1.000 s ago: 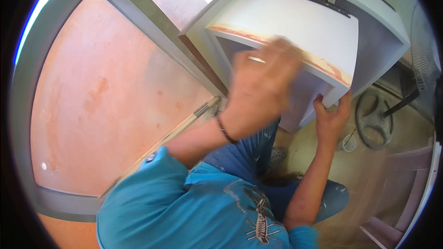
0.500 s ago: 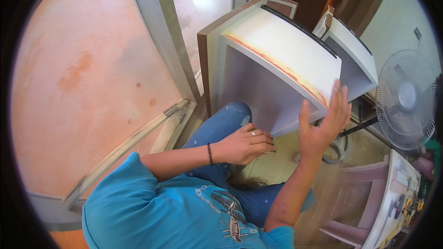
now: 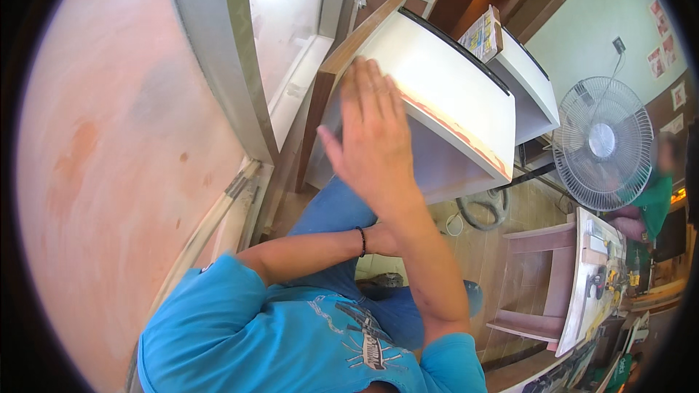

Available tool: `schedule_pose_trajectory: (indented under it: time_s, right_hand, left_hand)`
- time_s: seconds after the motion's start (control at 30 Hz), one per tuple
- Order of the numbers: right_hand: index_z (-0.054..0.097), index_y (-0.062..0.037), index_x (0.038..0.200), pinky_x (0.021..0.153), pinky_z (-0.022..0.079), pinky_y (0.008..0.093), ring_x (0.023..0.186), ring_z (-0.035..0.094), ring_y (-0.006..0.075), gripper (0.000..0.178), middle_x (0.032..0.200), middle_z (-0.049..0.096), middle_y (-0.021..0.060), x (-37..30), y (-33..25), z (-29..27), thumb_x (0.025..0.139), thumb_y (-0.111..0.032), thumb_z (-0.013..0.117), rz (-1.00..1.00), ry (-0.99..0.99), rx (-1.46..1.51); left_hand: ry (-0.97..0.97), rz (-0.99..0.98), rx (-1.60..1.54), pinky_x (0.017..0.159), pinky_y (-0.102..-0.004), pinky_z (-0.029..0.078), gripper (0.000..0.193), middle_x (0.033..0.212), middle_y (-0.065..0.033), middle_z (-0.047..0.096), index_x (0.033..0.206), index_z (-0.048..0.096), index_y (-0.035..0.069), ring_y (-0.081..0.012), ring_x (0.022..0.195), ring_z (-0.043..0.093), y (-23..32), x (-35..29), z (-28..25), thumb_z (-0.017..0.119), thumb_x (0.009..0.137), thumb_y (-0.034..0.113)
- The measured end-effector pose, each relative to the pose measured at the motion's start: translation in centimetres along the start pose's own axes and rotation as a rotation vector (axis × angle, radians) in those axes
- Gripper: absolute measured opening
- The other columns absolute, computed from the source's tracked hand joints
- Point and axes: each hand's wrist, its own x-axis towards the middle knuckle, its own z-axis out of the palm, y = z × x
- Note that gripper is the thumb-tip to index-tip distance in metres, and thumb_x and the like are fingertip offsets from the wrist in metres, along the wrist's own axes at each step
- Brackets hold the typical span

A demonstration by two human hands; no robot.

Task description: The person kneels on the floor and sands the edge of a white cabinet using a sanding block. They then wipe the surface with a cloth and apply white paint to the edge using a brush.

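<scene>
A white drawer [image 3: 451, 65] with a brown wood front panel [image 3: 317, 113] stands tipped before my knees. A black slide rail [image 3: 455, 49] runs along its side, and a streak of orange-brown filler [image 3: 459, 129] follows its edge. My right hand [image 3: 375, 138] lies over the edge near the front panel, fingers stretched out, holding nothing; its fingertips are slightly blurred. Below it my left hand [image 3: 380, 240] rests by my knee, its fingers hidden behind my right forearm. A dark beaded bracelet circles that wrist.
Another white drawer [image 3: 526, 87] stands behind the first. To the right are a standing fan [image 3: 602, 140] and a bench [image 3: 579, 276] with tools on it. A person in green [image 3: 655, 200] is beyond the fan. A pinkish panel [image 3: 102, 175] leans at left.
My right hand has swept left along the drawer's edge, from its far right corner to the front panel end. My left hand is now covered by my right forearm. The view has turned slightly right.
</scene>
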Motion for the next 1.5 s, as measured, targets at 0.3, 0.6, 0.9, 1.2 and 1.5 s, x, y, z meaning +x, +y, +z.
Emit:
schedule_pose_trajectory:
  time_s: [0.3, 0.6, 0.9, 1.2, 1.5]
  right_hand:
    - [0.052, 0.0081, 0.15, 0.122, 0.034, 0.0517, 0.147, 0.045, 0.0448, 0.09, 0.156, 0.049, 0.0307, 3.5, 6.7, -2.9, 0.091, -0.056, 0.075, 0.106, -0.098, -0.037]
    - [0.067, 0.0033, 0.125, 0.123, 0.036, 0.052, 0.13, 0.061, 0.0363, 0.075, 0.126, 0.07, 0.0217, 1.8, -0.9, -6.2, 0.079, -0.055, 0.083, -0.317, -0.557, 0.45]
    - [0.074, 0.0063, 0.119, 0.12, 0.038, 0.0501, 0.137, 0.056, 0.037, 0.066, 0.132, 0.066, 0.0264, 4.8, 7.3, 0.1, 0.084, -0.049, 0.081, -0.039, -0.008, -0.167]
    - [0.072, 0.0006, 0.117, 0.108, 0.048, 0.0494, 0.119, 0.065, 0.0341, 0.048, 0.119, 0.072, 0.0169, 3.2, 5.3, -6.1, 0.091, -0.039, 0.078, -0.039, -0.161, 0.23]
    - [0.074, 0.0034, 0.102, 0.116, 0.041, 0.0482, 0.103, 0.066, 0.0328, 0.04, 0.102, 0.071, 0.0188, 2.8, 2.1, -4.3, 0.088, -0.034, 0.072, -0.224, -0.245, 0.16]
  left_hand:
    - [-0.096, -0.124, 0.139, 0.103, -0.0473, 0.046, 0.023, 0.117, -0.0099, 0.072, 0.119, 0.071, 0.012, -0.0302, 0.119, 0.064, 2.3, 1.9, -2.4, 0.054, 0.108, 0.023]
    - [-0.093, -0.082, 0.204, 0.098, -0.0472, 0.047, 0.024, 0.111, -0.0086, 0.071, 0.116, 0.07, 0.012, -0.0288, 0.114, 0.066, 2.5, 1.2, -2.2, 0.053, 0.109, 0.026]
    - [-0.109, -0.031, 0.176, 0.099, -0.0469, 0.047, 0.024, 0.11, -0.0113, 0.071, 0.115, 0.071, 0.011, -0.0295, 0.113, 0.066, 1.8, 2.2, -0.7, 0.053, 0.108, 0.024]
    - [-0.06, -0.045, 0.162, 0.096, -0.0489, 0.047, 0.024, 0.108, -0.0135, 0.071, 0.112, 0.071, 0.008, -0.034, 0.107, 0.067, 0.5, 2.0, -0.3, 0.053, 0.108, 0.024]
    - [-0.121, -0.113, 0.139, 0.098, -0.0504, 0.047, 0.026, 0.112, -0.0159, 0.07, 0.116, 0.071, 0.007, -0.0364, 0.109, 0.067, 1.1, 1.2, -1.5, 0.054, 0.108, 0.025]
